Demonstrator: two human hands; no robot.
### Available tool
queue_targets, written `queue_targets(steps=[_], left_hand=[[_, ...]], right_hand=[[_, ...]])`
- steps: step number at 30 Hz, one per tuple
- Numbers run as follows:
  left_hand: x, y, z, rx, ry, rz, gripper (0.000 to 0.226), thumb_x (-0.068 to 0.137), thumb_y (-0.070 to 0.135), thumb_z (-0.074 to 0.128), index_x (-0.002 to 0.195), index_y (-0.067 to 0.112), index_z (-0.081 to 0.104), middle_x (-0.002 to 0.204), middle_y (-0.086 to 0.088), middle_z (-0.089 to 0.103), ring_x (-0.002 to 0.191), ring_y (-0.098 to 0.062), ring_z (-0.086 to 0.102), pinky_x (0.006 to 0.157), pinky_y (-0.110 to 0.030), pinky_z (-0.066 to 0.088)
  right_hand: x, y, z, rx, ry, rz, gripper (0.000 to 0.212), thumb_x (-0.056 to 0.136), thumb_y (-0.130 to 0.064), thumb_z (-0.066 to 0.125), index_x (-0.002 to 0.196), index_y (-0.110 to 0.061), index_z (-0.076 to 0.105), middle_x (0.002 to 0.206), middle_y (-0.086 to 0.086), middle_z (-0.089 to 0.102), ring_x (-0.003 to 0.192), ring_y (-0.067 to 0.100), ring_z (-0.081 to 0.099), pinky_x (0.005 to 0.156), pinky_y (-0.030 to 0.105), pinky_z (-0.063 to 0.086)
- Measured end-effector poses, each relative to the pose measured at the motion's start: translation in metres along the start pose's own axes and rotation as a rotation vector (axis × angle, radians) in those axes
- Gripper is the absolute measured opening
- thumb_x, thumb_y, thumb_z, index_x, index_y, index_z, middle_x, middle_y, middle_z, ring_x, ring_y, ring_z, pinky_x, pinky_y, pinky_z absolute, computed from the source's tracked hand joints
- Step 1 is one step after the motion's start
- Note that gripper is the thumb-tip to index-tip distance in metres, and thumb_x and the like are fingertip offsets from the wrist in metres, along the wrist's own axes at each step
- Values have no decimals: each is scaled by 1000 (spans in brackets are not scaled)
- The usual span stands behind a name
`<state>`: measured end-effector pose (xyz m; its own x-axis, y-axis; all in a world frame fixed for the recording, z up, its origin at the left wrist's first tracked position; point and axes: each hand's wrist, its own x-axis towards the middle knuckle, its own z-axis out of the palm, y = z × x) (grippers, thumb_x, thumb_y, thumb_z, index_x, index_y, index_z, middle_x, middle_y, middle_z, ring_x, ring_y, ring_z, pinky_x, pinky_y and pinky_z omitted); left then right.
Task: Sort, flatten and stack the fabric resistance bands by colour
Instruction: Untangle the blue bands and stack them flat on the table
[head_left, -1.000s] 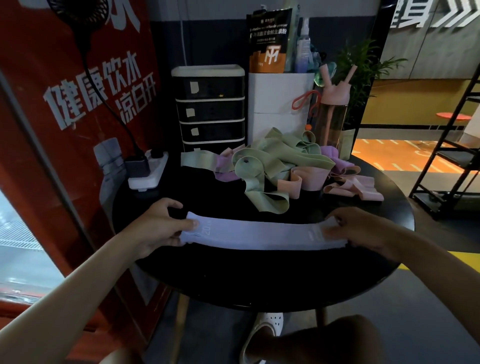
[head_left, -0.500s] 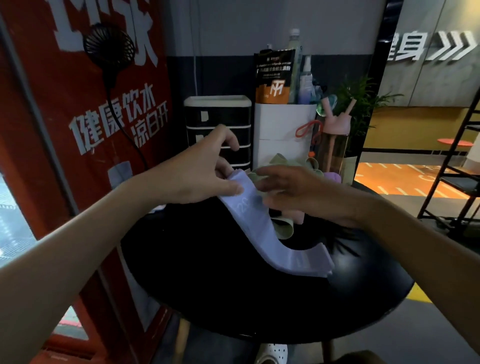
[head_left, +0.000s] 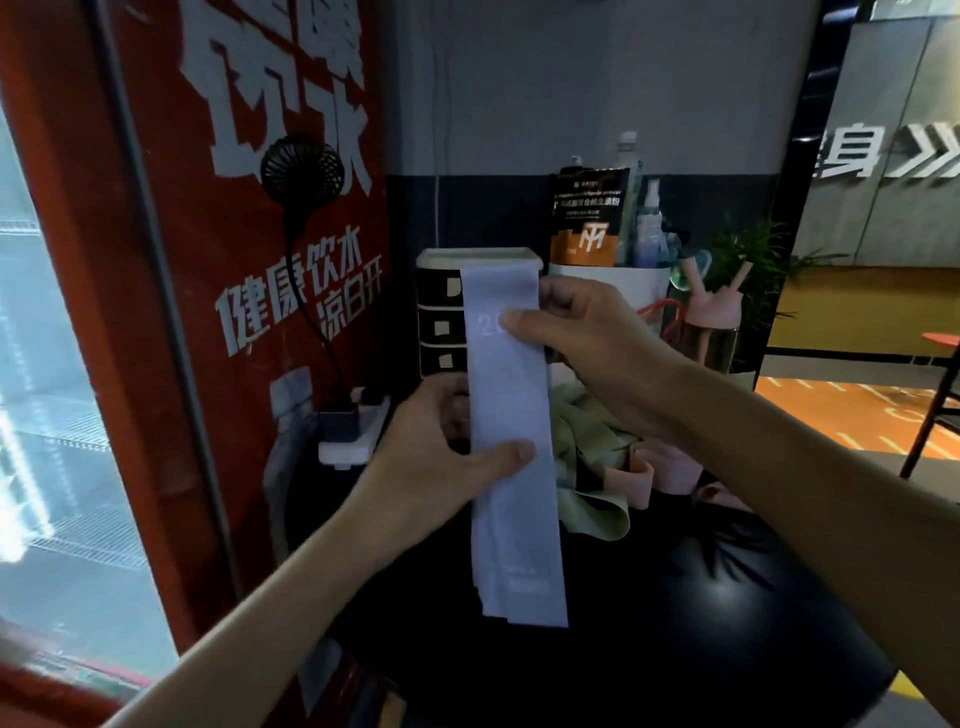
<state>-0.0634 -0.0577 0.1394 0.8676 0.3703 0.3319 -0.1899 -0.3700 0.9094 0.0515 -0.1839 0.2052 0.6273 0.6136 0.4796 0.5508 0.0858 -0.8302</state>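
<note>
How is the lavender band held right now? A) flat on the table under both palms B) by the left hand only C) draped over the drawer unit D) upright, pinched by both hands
D: the lavender band hangs upright, with the right hand pinching it near the top and the left hand pinching it lower down.

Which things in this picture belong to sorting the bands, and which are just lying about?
Job in hand: lilac band, pinched by left hand and right hand; green bands; pink bands; table.

Lying about: fan; drawers; pouch; pink bottle; plant; power strip.
</note>
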Motion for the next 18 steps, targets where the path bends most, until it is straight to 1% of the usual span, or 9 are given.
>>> queue_targets(steps=[1, 3, 5, 7, 9, 12, 14, 16, 18], left_hand=[[-2, -9, 3, -18, 12, -17, 53, 71, 20, 87, 117, 20, 60, 106, 8, 72, 91, -3, 71, 80, -26, 60], [-2, -25, 2, -59, 38, -63, 34, 81, 9, 79, 112, 16, 65, 104, 5, 74, 88, -4, 71, 79, -25, 60], [-1, -42, -4, -39, 54, -72, 21, 84, 4, 75, 103, 12, 70, 99, 0, 75, 87, -11, 72, 75, -24, 60], [2, -56, -9, 30, 56, -46, 13, 85, 4, 75, 95, 11, 74, 94, -7, 75, 90, -20, 71, 77, -28, 60], [8, -64, -12, 92, 54, -19, 9, 85, 6, 75, 92, 11, 75, 93, -9, 74, 91, -23, 69, 83, -33, 57], [30, -67, -19, 176, 88, 50, 13, 86, 7, 75, 97, 14, 75, 94, -1, 74, 91, -14, 68, 87, -34, 55], [42, -68, -23, 192, 112, 98, 18, 86, 8, 73, 102, 17, 73, 95, 7, 73, 91, -8, 66, 87, -31, 54], [43, -72, -24, 199, 115, 127, 18, 87, 8, 73, 102, 17, 72, 94, 7, 72, 91, -9, 65, 86, -32, 53], [31, -84, -19, 231, 69, 170, 14, 87, 9, 74, 99, 15, 71, 91, 1, 71, 89, -14, 65, 82, -31, 52]], right_hand=[[4, 0, 3, 31, 11, 1, 11, 93, -12, 62, 102, -10, 69, 98, 5, 75, 92, 19, 71, 85, 34, 57], [12, -1, 7, 65, 36, 13, 14, 93, -12, 63, 104, -7, 69, 101, 9, 74, 94, 20, 71, 89, 35, 57], [18, -1, 10, 75, 51, 16, 19, 93, -11, 62, 108, -3, 68, 105, 12, 73, 93, 20, 71, 89, 35, 57], [24, 0, 11, 77, 48, 26, 22, 93, -11, 62, 113, -3, 66, 107, 11, 72, 93, 18, 70, 87, 32, 57], [28, 0, 11, 71, 35, 29, 24, 94, -12, 61, 116, -5, 65, 108, 8, 72, 94, 16, 70, 84, 28, 56], [32, -2, 9, 73, 26, 14, 25, 95, -11, 59, 119, -6, 64, 108, 6, 71, 92, 11, 70, 75, 21, 54], [30, -5, 7, 90, 18, 1, 27, 95, -11, 58, 121, -8, 63, 113, 7, 69, 94, 11, 69, 73, 19, 52], [22, -4, 3, 94, -1, 4, 27, 94, -11, 59, 121, -9, 63, 115, 6, 68, 97, 11, 67, 75, 20, 51], [5, 7, 0, 103, -32, 47, 25, 93, -10, 59, 118, -10, 66, 112, 6, 71, 100, 14, 68, 84, 26, 52]])
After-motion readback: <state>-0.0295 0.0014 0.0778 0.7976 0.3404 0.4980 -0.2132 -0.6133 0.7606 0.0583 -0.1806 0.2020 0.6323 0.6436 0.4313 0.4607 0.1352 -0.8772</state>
